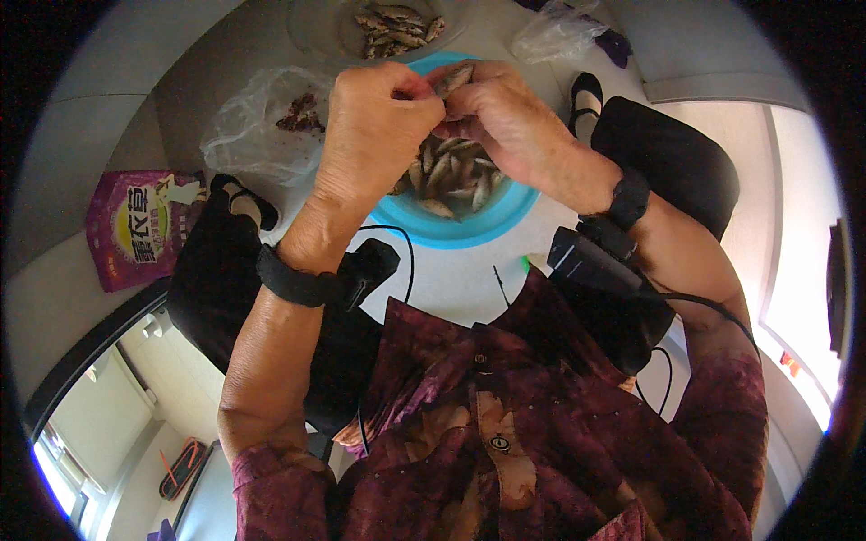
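Observation:
Over the blue basin [431, 233], my right hand [514, 122] is closed around a small silvery fish [454, 81]. Against that fish, the fingers of my left hand [374, 131] are pinched together, their tips partly hidden. Water and many small whole fish [451, 176] fill the basin beneath both hands. Beyond it stands a clear bowl [311, 27] with a heap of small brownish fish [397, 29] in it. Left of the basin lies a clear plastic bag [239, 135] with dark red scraps [302, 114] on it.
A purple printed pouch [135, 230] is by my left foot. Another crumpled clear bag [559, 36] lies at the far right, beside a dark purple item [615, 47]. My knees flank the basin. A black cable [410, 261] hangs near my left wrist; cabinet panels [740, 54] rise at the right.

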Motion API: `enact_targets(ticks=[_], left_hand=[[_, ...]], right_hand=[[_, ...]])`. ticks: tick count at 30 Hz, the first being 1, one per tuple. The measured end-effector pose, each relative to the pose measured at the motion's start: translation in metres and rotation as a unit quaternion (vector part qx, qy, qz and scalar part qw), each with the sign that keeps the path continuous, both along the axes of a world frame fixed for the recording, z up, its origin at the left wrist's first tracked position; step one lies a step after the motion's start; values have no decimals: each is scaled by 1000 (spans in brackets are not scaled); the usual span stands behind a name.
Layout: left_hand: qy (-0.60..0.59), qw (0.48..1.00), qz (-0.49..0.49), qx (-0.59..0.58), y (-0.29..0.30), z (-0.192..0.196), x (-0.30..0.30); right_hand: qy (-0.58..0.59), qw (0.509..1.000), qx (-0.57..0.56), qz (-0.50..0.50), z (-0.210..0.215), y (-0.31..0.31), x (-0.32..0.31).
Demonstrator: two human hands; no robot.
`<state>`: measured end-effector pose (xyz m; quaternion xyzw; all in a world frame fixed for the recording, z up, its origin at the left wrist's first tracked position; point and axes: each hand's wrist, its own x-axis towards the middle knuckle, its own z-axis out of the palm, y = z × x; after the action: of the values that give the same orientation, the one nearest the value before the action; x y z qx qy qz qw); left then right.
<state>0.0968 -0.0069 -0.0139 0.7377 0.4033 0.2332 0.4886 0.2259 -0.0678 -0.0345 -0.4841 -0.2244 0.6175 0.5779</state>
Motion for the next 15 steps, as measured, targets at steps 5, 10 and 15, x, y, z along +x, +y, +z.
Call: enact_targets(ticks=[5, 10, 15], left_hand=[[-10, 996, -10, -88, 4, 8, -4], [-24, 995, -27, -93, 12, 15, -9], [4, 999, -38, -17, 10, 12, -10]], right_hand=[[-6, 1000, 4, 3, 1, 1, 3], [3, 1000, -23, -15, 5, 6, 6], [-1, 1000, 0, -7, 4, 7, 10]])
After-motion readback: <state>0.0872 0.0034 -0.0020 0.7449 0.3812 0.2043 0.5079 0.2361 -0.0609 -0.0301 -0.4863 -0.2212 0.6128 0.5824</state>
